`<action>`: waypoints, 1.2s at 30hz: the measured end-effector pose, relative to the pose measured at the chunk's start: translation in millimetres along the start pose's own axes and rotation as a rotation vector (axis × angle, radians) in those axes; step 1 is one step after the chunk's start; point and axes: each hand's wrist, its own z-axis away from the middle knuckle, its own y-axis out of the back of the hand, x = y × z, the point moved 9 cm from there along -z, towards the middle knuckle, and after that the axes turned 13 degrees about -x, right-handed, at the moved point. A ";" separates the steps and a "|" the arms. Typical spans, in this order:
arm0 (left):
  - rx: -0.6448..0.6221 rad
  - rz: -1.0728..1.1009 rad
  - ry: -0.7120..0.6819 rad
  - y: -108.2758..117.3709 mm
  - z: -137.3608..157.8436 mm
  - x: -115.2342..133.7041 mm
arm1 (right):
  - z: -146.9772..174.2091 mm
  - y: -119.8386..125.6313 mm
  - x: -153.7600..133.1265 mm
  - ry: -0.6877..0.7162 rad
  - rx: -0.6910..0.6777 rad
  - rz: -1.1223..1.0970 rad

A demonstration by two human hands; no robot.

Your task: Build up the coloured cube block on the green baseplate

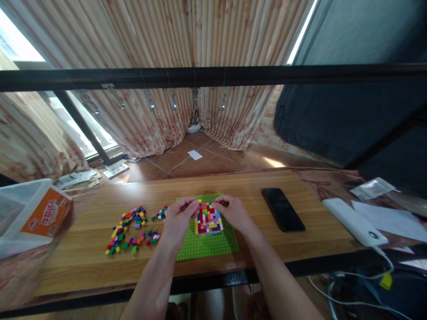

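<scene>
A low rectangular block of multicoloured toy bricks sits on a green studded baseplate. At its far left corner is my left hand, thumb and fingers pinched together and covering part of the left edge. My right hand is also closed in a pinch, its fingertips by the far right corner. Whatever small piece either pinch holds is too small or hidden to make out. Loose toy bricks in several colours lie scattered left of the baseplate, some partly behind my left hand.
A black phone lies on the wooden table to the right. Beyond the right edge is a white device with a cable. A clear plastic box with an orange label stands at the left. A dark bar crosses before the curtains.
</scene>
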 end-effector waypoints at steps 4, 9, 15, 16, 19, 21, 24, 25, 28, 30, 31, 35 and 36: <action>0.007 0.014 0.007 0.6 0.2 -1.1 | -0.6 -0.4 2.7 -0.009 -0.008 -0.014; -0.008 0.007 -0.003 0.0 0.3 -0.3 | -0.2 -0.8 4.8 -0.010 -0.014 -0.021; -0.009 0.001 -0.003 0.6 -0.1 -0.3 | 0.7 -0.1 3.2 -0.009 -0.030 -0.020; -0.011 0.002 -0.003 0.4 -0.1 -0.3 | 0.9 -0.1 2.7 -0.010 -0.035 -0.016; -0.012 0.004 -0.009 0.0 0.1 -0.1 | 1.7 0.3 2.3 -0.023 -0.046 -0.005; -0.014 0.003 -0.011 -0.4 0.2 -0.4 | 2.1 0.5 1.9 -0.023 -0.049 0.005; -0.016 -0.001 -0.008 -0.7 0.0 -1.6 | 2.7 3.7 -0.8 -0.004 -0.021 0.023; -0.018 -0.004 -0.008 -0.9 -0.2 -1.9 | 3.4 6.7 -2.9 0.009 0.007 0.030; -0.023 -0.007 -0.012 -1.4 -0.5 -1.9 | 8.3 19.8 -12.5 0.058 0.143 0.026; -0.020 -0.007 -0.012 -2.1 -0.2 -1.7 | 12.7 24.8 -21.4 0.100 0.203 -0.009; -0.021 -0.010 -0.013 -2.8 0.0 -1.4 | 14.6 24.7 -26.4 0.123 0.209 -0.036; -0.041 -0.022 -0.022 -8.0 0.1 -1.2 | 19.8 10.6 -47.4 0.208 0.119 -0.117; -0.053 -0.020 -0.022 -9.9 -0.2 -1.9 | 20.9 6.4 -50.9 0.214 0.096 -0.123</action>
